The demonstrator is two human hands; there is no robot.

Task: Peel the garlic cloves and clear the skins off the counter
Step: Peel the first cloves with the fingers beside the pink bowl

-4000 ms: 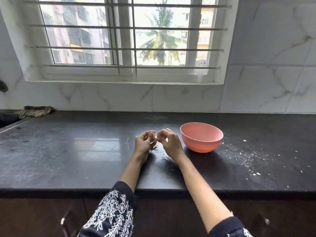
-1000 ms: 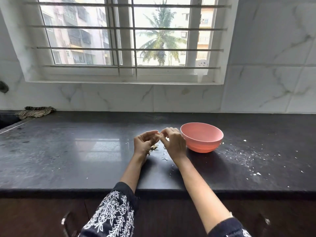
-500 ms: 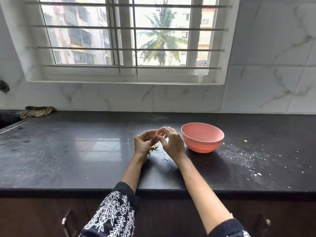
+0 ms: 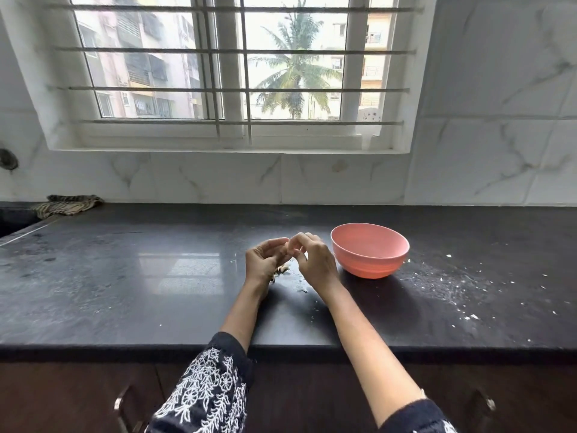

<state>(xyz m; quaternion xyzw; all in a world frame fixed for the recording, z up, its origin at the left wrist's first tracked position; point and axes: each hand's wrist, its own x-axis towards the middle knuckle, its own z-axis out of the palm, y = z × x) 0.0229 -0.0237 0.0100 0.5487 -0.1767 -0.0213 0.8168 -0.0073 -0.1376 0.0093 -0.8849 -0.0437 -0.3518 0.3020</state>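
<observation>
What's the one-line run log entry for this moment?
stage: peeling | hands: together, fingertips meeting, clove hidden | skins: on counter | bowl: right of hands

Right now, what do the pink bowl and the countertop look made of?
Pink bowl: probably plastic or melamine, going by the uniform colour, thin rim and soft satin sheen, though glazed ceramic can't be ruled out. Countertop: looks like polished dark stone, likely granite, because it mirrors the window and shows faint mottling, with white specks scattered on its right side.
</observation>
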